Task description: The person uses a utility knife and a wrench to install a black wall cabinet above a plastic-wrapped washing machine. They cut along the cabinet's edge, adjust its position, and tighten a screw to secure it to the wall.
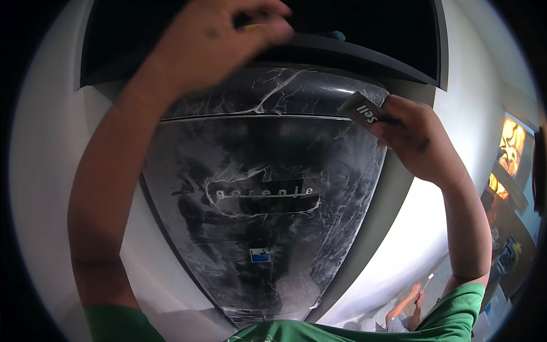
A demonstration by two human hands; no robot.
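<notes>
Before me stands a tall dark refrigerator (239,148) with rounded edges and raised letters on its door. A black film with white marble-like veins (342,222) covers its front, wrinkled in places and torn or cut round the letters. My right hand (419,137) is closed on a flat dark card (364,108) with pale lettering, held at the upper right by the door seam. My left hand (222,43) is raised over the top edge, slightly blurred, its bent fingers apart. A bit of something yellow (252,27) shows behind its fingers; I cannot tell whether they touch it.
A small teal object (338,35) lies on top, near the dark recess above. Pale walls stand close on both sides. Another person's hands (416,296) show at lower right, with a shelf and lit orange panels (511,142) beyond. A small blue-white sticker (260,255) marks the door.
</notes>
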